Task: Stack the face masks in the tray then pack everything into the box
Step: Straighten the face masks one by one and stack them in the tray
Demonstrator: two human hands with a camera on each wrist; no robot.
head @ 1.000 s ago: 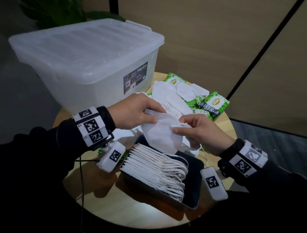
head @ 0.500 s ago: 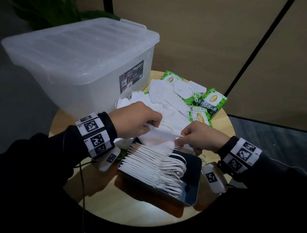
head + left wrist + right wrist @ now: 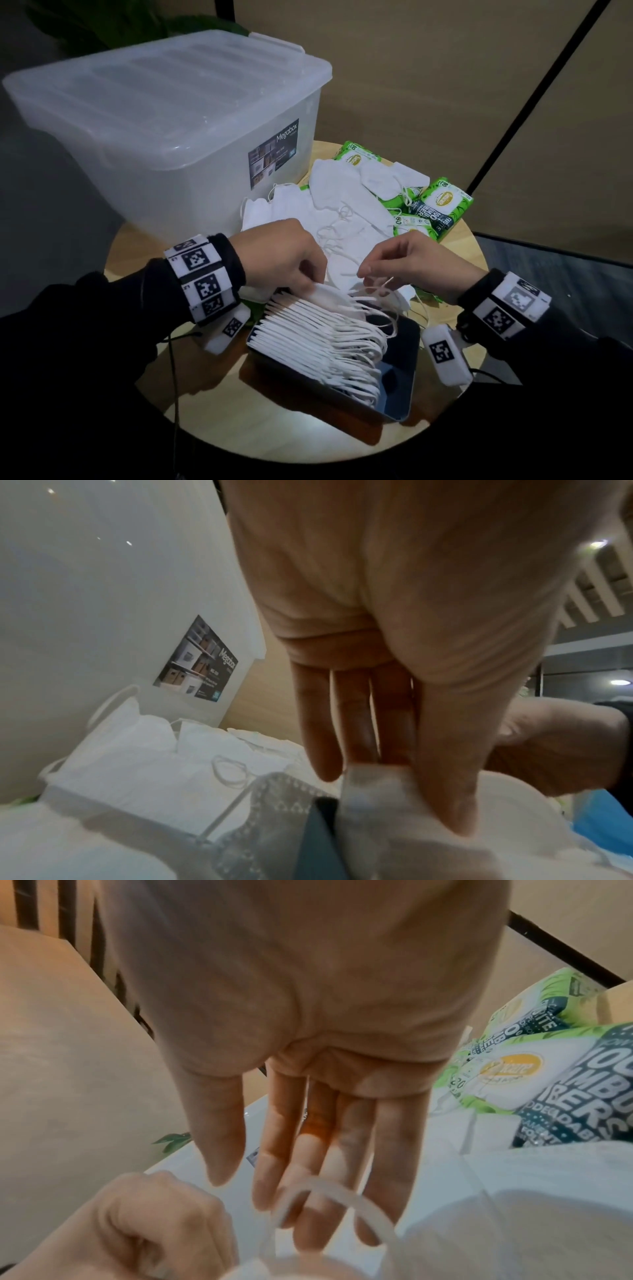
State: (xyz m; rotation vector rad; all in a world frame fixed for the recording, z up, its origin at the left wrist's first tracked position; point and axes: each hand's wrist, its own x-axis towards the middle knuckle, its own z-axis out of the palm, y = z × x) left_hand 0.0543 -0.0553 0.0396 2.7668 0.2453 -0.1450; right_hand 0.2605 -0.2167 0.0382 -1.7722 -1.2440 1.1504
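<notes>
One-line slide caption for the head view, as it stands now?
Left hand presses a mask onto the row in the tray; right hand hovers over its ear loops, lidded box behind.

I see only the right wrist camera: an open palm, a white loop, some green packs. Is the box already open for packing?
Observer: No. The lid sits closed on the clear box.
Operator: How do the masks lie in the tray?
Observer: The row of masks stands on edge along the left part of the dark tray; its right part is bare.
Operator: What does the other hand do?
Observer: The left hand pinches the end mask at the far end of that row.
</notes>
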